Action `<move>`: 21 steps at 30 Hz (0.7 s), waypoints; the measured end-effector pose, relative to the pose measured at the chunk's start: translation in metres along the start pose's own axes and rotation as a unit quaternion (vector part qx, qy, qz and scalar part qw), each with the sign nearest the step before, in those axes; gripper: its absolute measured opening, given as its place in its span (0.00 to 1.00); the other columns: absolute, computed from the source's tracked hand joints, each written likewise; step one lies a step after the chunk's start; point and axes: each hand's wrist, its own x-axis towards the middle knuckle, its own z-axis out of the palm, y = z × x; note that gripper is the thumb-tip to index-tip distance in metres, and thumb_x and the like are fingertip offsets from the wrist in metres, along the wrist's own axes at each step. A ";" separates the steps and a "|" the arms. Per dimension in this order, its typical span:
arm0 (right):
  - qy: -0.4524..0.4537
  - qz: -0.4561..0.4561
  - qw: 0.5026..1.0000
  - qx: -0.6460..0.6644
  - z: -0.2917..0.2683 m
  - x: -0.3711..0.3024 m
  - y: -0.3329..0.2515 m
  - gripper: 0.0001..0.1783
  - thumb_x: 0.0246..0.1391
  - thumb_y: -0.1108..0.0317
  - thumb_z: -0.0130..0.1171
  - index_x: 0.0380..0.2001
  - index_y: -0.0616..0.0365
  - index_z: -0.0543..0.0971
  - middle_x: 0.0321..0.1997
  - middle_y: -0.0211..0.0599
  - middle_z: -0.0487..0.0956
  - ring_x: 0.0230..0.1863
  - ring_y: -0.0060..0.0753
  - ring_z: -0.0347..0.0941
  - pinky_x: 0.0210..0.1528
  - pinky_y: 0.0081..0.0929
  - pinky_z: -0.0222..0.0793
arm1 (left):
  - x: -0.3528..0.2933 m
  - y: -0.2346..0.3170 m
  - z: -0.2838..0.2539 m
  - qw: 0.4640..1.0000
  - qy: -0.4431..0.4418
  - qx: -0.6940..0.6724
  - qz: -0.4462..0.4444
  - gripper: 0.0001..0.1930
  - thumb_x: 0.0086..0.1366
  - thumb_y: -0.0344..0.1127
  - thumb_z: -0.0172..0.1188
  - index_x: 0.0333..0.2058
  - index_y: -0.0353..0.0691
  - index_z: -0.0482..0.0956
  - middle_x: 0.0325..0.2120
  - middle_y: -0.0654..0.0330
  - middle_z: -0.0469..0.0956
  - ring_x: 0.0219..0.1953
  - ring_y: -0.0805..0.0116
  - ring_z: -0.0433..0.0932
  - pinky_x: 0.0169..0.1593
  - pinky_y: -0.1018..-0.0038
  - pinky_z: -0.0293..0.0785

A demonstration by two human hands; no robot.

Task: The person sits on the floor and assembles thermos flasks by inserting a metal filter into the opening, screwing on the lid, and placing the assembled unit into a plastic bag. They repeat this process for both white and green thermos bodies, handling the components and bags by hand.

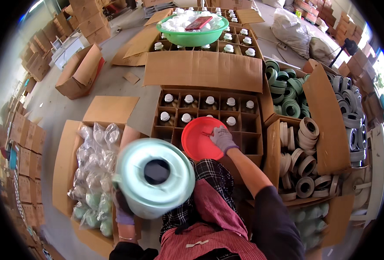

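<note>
My gloved left hand (123, 209) is wrapped round the side of a large pale green round container (174, 184). This container is tilted toward me, slightly blurred, and has a dark round opening in its middle. My right hand (223, 139), in a light grey-purple glove, reaches into a shallow red bowl (195, 145). Its fingers are closed at some thin red strands (206, 134) in the bowl; what exactly they pinch is too small to tell. Under the bowl is a divided cardboard box (240, 92) of bottles with white caps (210, 100).
At the left stands a carton of plastic-wrapped items (97, 173). To the right, cartons hold green rings (291, 107), beige rings (305, 186) and grey rings (352, 120). A green basin (192, 40) of white pieces, with a red phone (199, 23), rests on another bottle box beyond.
</note>
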 end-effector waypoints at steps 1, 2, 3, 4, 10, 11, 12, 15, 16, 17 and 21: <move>-0.020 0.009 0.998 -0.060 0.030 0.011 0.004 0.21 0.52 0.56 0.60 0.47 0.56 0.78 0.55 0.51 0.73 0.52 0.46 0.75 0.50 0.40 0.75 | -0.002 -0.002 -0.004 0.970 0.018 0.230 0.074 0.24 0.64 0.44 0.59 0.54 0.35 0.71 0.47 0.54 0.78 0.46 0.60 0.79 0.50 0.64 0.76; -0.040 0.019 0.992 -0.120 0.058 0.019 0.006 0.23 0.51 0.55 0.61 0.47 0.58 0.78 0.57 0.51 0.72 0.53 0.46 0.74 0.51 0.40 0.75 | -0.004 -0.005 -0.007 0.882 0.036 0.449 0.140 0.22 0.64 0.41 0.58 0.52 0.34 0.73 0.46 0.54 0.78 0.45 0.63 0.79 0.50 0.68 0.77; -0.054 -0.014 0.988 -0.145 0.067 0.016 0.005 0.23 0.50 0.57 0.61 0.46 0.61 0.78 0.55 0.52 0.73 0.53 0.46 0.75 0.50 0.41 0.76 | -0.011 -0.020 -0.001 0.858 0.076 0.473 0.185 0.17 0.65 0.41 0.58 0.44 0.32 0.79 0.38 0.57 0.81 0.38 0.68 0.79 0.45 0.73 0.76; -0.062 -0.042 0.983 -0.169 0.073 0.015 0.006 0.24 0.49 0.59 0.61 0.46 0.64 0.77 0.54 0.52 0.74 0.52 0.46 0.75 0.50 0.41 0.76 | -0.017 -0.020 0.009 0.843 0.035 0.515 0.151 0.16 0.66 0.41 0.57 0.41 0.31 0.81 0.35 0.58 0.82 0.37 0.70 0.79 0.44 0.75 0.75; -0.250 0.110 0.545 0.793 -0.014 -0.036 -0.005 0.07 0.55 0.66 0.54 0.31 0.59 0.75 0.44 0.43 0.79 0.45 0.39 0.80 0.49 0.46 0.78 | -0.013 -0.016 0.049 0.833 -0.030 0.549 0.055 0.17 0.69 0.42 0.54 0.36 0.31 0.82 0.31 0.60 0.82 0.33 0.74 0.78 0.39 0.76 0.74; -0.256 0.071 0.512 0.817 -0.049 -0.053 -0.013 0.09 0.56 0.65 0.55 0.33 0.60 0.76 0.45 0.43 0.79 0.47 0.39 0.79 0.51 0.44 0.77 | -0.008 -0.016 0.054 0.830 -0.054 0.553 0.041 0.17 0.69 0.42 0.54 0.36 0.31 0.82 0.30 0.60 0.82 0.32 0.75 0.78 0.38 0.77 0.74; -0.261 0.032 0.477 0.839 -0.080 -0.068 -0.023 0.10 0.57 0.64 0.55 0.35 0.61 0.77 0.45 0.42 0.79 0.49 0.38 0.78 0.52 0.42 0.76 | -0.003 -0.015 0.058 0.826 -0.080 0.557 0.027 0.17 0.69 0.42 0.54 0.35 0.31 0.82 0.29 0.61 0.82 0.32 0.75 0.77 0.37 0.77 0.73; -0.203 -0.157 0.594 0.762 -0.148 -0.111 -0.045 0.11 0.59 0.66 0.55 0.39 0.63 0.78 0.45 0.38 0.79 0.47 0.34 0.77 0.52 0.35 0.75 | 0.017 -0.015 0.055 0.837 -0.103 0.537 -0.026 0.16 0.68 0.42 0.55 0.35 0.33 0.81 0.28 0.62 0.81 0.31 0.78 0.77 0.36 0.79 0.73; -0.225 -0.199 0.623 0.722 -0.167 -0.124 -0.046 0.11 0.59 0.68 0.55 0.41 0.64 0.78 0.45 0.36 0.79 0.46 0.32 0.77 0.52 0.32 0.74 | 0.015 -0.016 0.067 0.814 -0.129 0.566 -0.013 0.16 0.68 0.43 0.55 0.35 0.34 0.81 0.27 0.64 0.80 0.30 0.79 0.77 0.35 0.80 0.73; -0.248 -0.242 0.648 0.678 -0.183 -0.136 -0.049 0.11 0.59 0.70 0.56 0.43 0.64 0.78 0.45 0.35 0.79 0.45 0.30 0.76 0.51 0.30 0.73 | 0.016 -0.016 0.065 0.823 -0.131 0.552 -0.026 0.16 0.67 0.44 0.56 0.36 0.34 0.81 0.28 0.64 0.81 0.30 0.78 0.77 0.35 0.79 0.73; -0.039 -0.512 0.794 0.324 -0.205 -0.162 -0.054 0.17 0.47 0.77 0.63 0.43 0.61 0.77 0.51 0.43 0.75 0.48 0.42 0.75 0.50 0.32 0.75 | 0.027 -0.018 0.061 0.837 -0.151 0.521 -0.072 0.17 0.66 0.45 0.57 0.36 0.34 0.81 0.30 0.64 0.81 0.30 0.77 0.79 0.35 0.79 0.75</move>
